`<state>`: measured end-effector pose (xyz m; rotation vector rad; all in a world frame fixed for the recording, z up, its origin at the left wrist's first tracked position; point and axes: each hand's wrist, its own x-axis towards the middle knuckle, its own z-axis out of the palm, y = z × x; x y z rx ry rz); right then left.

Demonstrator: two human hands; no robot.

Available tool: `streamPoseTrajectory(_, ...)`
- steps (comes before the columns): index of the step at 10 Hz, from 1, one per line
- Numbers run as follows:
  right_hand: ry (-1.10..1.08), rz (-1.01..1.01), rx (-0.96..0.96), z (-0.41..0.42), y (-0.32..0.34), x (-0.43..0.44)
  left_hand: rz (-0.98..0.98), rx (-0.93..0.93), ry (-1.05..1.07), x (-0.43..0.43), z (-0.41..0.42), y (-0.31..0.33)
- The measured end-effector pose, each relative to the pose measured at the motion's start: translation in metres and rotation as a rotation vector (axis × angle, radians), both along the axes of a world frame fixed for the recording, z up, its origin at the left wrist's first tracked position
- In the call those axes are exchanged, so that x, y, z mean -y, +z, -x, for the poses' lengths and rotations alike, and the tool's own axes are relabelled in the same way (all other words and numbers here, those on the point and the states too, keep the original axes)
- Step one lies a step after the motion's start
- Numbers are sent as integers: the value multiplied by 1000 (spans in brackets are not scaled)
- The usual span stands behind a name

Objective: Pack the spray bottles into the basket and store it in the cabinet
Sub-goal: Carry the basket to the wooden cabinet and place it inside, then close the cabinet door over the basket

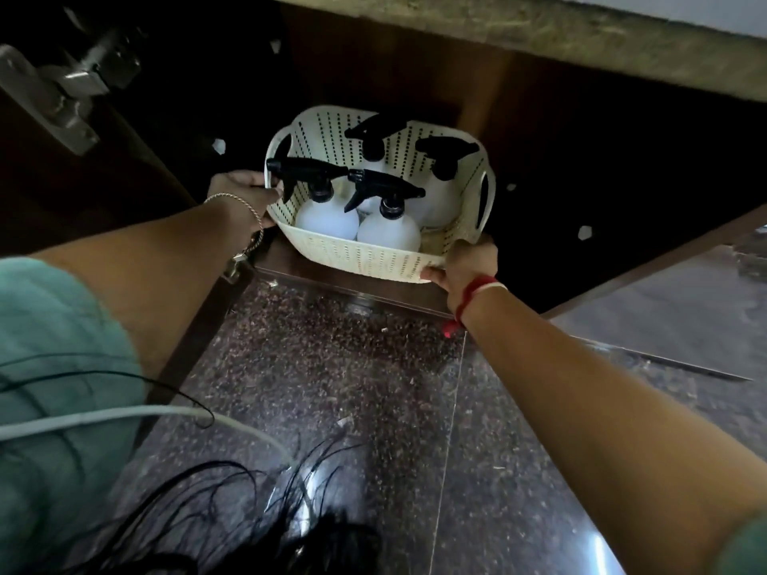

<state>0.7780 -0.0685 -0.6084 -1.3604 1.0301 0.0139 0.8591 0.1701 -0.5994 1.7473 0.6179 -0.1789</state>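
Note:
A cream perforated basket sits at the front edge of the dark cabinet's floor, partly inside the opening. Several white spray bottles with black trigger heads stand upright in it, two in front and others behind. My left hand grips the basket's left rim near a trigger nozzle. My right hand holds the basket's front right corner. A thin bracelet is on my left wrist and a red thread on my right.
The open cabinet door with a metal hinge stands at the left. A stone countertop edge runs overhead. Speckled dark granite floor lies below. A pale cable and loose hair hang near the camera.

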Motion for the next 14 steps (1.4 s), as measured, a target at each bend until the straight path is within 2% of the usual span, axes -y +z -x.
streamPoseTrajectory(2, 130, 35, 6, -20, 3, -11, 2, 129, 39, 4, -16, -3)
streamPoseTrajectory(3, 71, -20, -6, -26, 6, -12, -6, 157, 73, 6, -26, -4)
streamPoseTrajectory(4, 191, 39, 12, -32, 3, -9, -20, 137, 63, 10, -31, -7)
streamPoseTrajectory(5, 365, 138, -78, -27, 7, -7, -80, 137, 91, 8, -30, -4)
streamPoseTrajectory(6, 394, 79, -109, -30, 7, -1, -173, 129, 192, 16, -14, 11)
streamPoseTrajectory(7, 458, 377, -243, -25, 25, -5, -310, 175, 247, 29, 5, 28)
streamPoseTrajectory(8, 445, 549, -272, -13, 59, -24, -313, 147, 207, 47, 29, 43)
streamPoseTrajectory(11, 765, 739, -118, 38, 131, -84, -482, 335, -127, 37, 113, 117)
streamPoseTrajectory(12, 934, 864, -28, 76, 155, -109, -642, 430, -281, 14, 158, 147)
streamPoseTrajectory(13, 1068, 965, 76, 115, 175, -138, -908, 462, -422, -12, 199, 177)
streamPoseTrajectory(14, 1145, 980, 209, 148, 205, -169, -1169, 468, -455, -45, 232, 214)
